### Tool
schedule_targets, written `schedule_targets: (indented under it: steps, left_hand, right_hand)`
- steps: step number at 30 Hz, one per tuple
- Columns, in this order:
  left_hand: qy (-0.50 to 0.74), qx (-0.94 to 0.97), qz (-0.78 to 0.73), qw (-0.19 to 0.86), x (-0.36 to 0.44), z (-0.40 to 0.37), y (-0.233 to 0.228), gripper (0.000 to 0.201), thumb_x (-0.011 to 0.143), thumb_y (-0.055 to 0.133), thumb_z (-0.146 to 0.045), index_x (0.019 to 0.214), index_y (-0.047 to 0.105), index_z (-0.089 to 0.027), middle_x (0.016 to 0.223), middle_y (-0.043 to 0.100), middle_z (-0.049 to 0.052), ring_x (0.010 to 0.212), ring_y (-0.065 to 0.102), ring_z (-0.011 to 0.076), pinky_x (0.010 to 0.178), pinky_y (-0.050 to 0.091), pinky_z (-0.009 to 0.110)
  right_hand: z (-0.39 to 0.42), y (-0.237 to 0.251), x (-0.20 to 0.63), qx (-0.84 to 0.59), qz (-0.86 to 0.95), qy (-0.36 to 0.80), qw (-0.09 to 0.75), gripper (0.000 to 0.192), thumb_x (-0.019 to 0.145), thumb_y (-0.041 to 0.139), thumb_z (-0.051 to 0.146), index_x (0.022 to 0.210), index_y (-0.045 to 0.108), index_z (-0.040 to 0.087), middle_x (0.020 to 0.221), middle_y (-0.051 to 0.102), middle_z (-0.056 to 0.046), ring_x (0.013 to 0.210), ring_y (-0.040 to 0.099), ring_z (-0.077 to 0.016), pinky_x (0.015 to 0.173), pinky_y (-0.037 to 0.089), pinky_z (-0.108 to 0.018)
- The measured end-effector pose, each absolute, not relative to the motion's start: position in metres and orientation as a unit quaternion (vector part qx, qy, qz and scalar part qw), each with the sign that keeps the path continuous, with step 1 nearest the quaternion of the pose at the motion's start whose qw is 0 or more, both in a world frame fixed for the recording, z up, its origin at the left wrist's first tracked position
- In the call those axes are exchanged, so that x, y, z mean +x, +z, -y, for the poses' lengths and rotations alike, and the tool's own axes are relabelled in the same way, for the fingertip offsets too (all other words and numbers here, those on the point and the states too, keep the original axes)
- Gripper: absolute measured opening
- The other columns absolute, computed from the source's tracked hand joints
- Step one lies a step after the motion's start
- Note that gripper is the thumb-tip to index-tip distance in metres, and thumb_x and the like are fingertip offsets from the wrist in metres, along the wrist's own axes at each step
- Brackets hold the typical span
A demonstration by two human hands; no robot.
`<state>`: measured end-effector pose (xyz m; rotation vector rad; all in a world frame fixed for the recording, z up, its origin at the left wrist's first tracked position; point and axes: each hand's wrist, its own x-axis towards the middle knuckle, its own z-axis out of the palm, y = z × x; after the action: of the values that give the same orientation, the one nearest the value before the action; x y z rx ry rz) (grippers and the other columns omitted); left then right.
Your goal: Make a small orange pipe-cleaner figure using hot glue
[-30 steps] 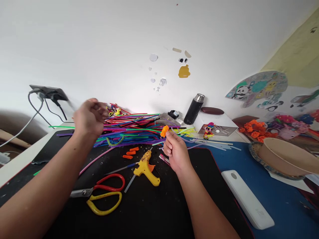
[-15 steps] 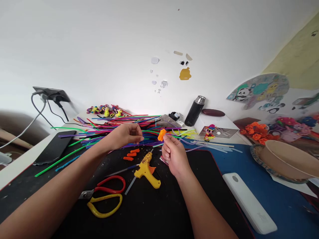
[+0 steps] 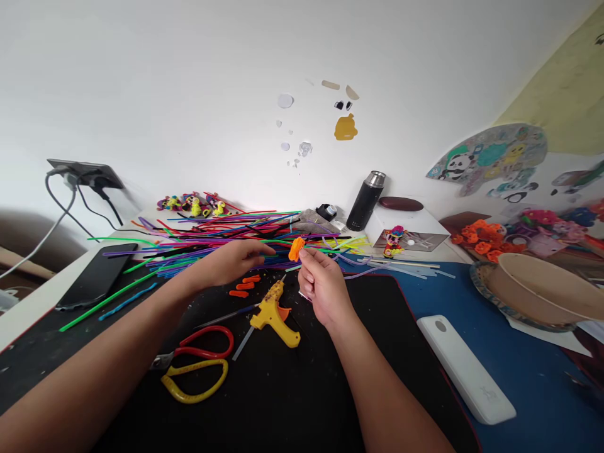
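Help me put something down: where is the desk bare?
Free: the black mat in front of the glue gun, between the scissors and right forearm, specks aside; the blue surface between the white device and bowl. Crowded: the back, with coloured stems, and around the orange pieces.

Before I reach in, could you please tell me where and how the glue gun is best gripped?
Best take the yellow glue gun by its handle, probably from the near right: it lies flat, handle slanting that way, nozzle pointing away.
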<state>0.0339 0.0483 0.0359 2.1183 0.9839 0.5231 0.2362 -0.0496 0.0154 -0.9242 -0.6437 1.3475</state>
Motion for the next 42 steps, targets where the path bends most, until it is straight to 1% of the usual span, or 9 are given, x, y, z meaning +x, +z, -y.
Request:
schedule_targets:
  steps: [4, 8, 13, 18, 23, 29, 33, 38, 42]
  left_hand:
    - [0.162, 0.802, -0.398, 0.415, 0.035, -0.044, 0.038, 0.030, 0.086, 0.059, -0.046, 0.094, 0.078, -0.024, 0.077, 0.075, 0.004, 0.065, 0.070, 0.0231, 0.061, 0.053, 0.031]
    - [0.181, 0.810, -0.416, 0.372, 0.036, -0.041, 0.046, 0.028, 0.085, 0.059, -0.041, 0.092, 0.079, -0.023, 0.068, 0.069, 0.001, 0.055, 0.060, 0.0187, 0.052, 0.044, 0.028]
    - [0.241, 0.806, -0.421, 0.338, 0.036, -0.041, 0.046, 0.033, 0.089, 0.059, -0.046, 0.098, 0.079, -0.021, 0.062, 0.059, -0.002, 0.053, 0.049, 0.0171, 0.052, 0.037, 0.027]
    - [0.263, 0.802, -0.413, 0.344, 0.036, -0.044, 0.041, 0.040, 0.088, 0.067, -0.056, 0.103, 0.079, -0.022, 0.070, 0.064, 0.000, 0.061, 0.054, 0.0191, 0.061, 0.041, 0.029]
    - [0.195, 0.821, -0.367, 0.391, 0.041, -0.039, 0.042, 0.060, 0.086, 0.073, -0.061, 0.130, 0.073, -0.021, 0.058, 0.036, -0.008, 0.052, 0.037, 0.0160, 0.052, 0.023, 0.028]
    - [0.146, 0.853, -0.344, 0.364, 0.049, -0.034, 0.035, 0.036, 0.092, 0.061, -0.053, 0.080, 0.073, -0.022, 0.067, 0.057, -0.001, 0.063, 0.051, 0.0183, 0.060, 0.035, 0.028]
    - [0.309, 0.787, -0.424, 0.325, 0.037, -0.047, 0.042, 0.033, 0.088, 0.067, -0.051, 0.076, 0.068, -0.021, 0.069, 0.060, -0.001, 0.066, 0.051, 0.0182, 0.064, 0.037, 0.029]
    - [0.612, 0.537, -0.413, 0.408, -0.003, -0.078, 0.066, 0.037, 0.087, 0.065, -0.031, 0.063, 0.038, -0.024, 0.056, 0.022, -0.008, 0.050, 0.016, 0.0110, 0.049, 0.015, 0.028]
    - [0.750, 0.369, -0.386, 0.391, -0.033, -0.095, 0.076, 0.039, 0.086, 0.061, -0.017, 0.062, 0.031, -0.023, 0.053, 0.016, -0.010, 0.048, 0.009, 0.0101, 0.046, 0.009, 0.029]
  right_hand:
    - [0.050, 0.016, 0.236, -0.400, 0.284, 0.592, 0.639, 0.041, 0.070, 0.092, 0.048, 0.083, 0.064, 0.021, 0.049, 0.038, 0.013, 0.039, 0.029, -0.0050, 0.037, 0.016, -0.020]
    - [0.050, 0.015, 0.237, -0.399, 0.288, 0.594, 0.637, 0.041, 0.071, 0.092, 0.048, 0.083, 0.064, 0.021, 0.050, 0.038, 0.013, 0.039, 0.029, -0.0050, 0.038, 0.016, -0.020]
    - [0.050, 0.014, 0.238, -0.396, 0.289, 0.594, 0.637, 0.041, 0.074, 0.092, 0.048, 0.081, 0.061, 0.022, 0.051, 0.038, 0.013, 0.040, 0.030, -0.0053, 0.038, 0.016, -0.020]
    - [0.049, 0.015, 0.238, -0.397, 0.297, 0.590, 0.637, 0.041, 0.074, 0.091, 0.049, 0.080, 0.062, 0.022, 0.050, 0.038, 0.013, 0.040, 0.030, -0.0056, 0.039, 0.015, -0.020]
    - [0.050, 0.015, 0.234, -0.402, 0.303, 0.594, 0.627, 0.043, 0.072, 0.092, 0.052, 0.086, 0.067, 0.020, 0.050, 0.038, 0.013, 0.040, 0.030, -0.0053, 0.039, 0.014, -0.020]
    - [0.053, 0.014, 0.230, -0.399, 0.314, 0.608, 0.610, 0.043, 0.073, 0.092, 0.051, 0.082, 0.064, 0.020, 0.050, 0.037, 0.013, 0.039, 0.030, -0.0050, 0.039, 0.014, -0.021]
    - [0.052, 0.017, 0.240, -0.389, 0.295, 0.596, 0.637, 0.041, 0.075, 0.091, 0.047, 0.081, 0.060, 0.022, 0.051, 0.036, 0.013, 0.041, 0.029, -0.0055, 0.039, 0.016, -0.021]
    - [0.049, 0.026, 0.258, -0.368, 0.281, 0.567, 0.681, 0.054, 0.075, 0.094, 0.044, 0.070, 0.045, 0.022, 0.053, 0.034, 0.012, 0.043, 0.029, -0.0043, 0.039, 0.021, -0.019]
    - [0.048, 0.030, 0.265, -0.357, 0.263, 0.562, 0.698, 0.060, 0.074, 0.096, 0.043, 0.065, 0.041, 0.021, 0.052, 0.033, 0.012, 0.042, 0.028, -0.0037, 0.037, 0.022, -0.018]
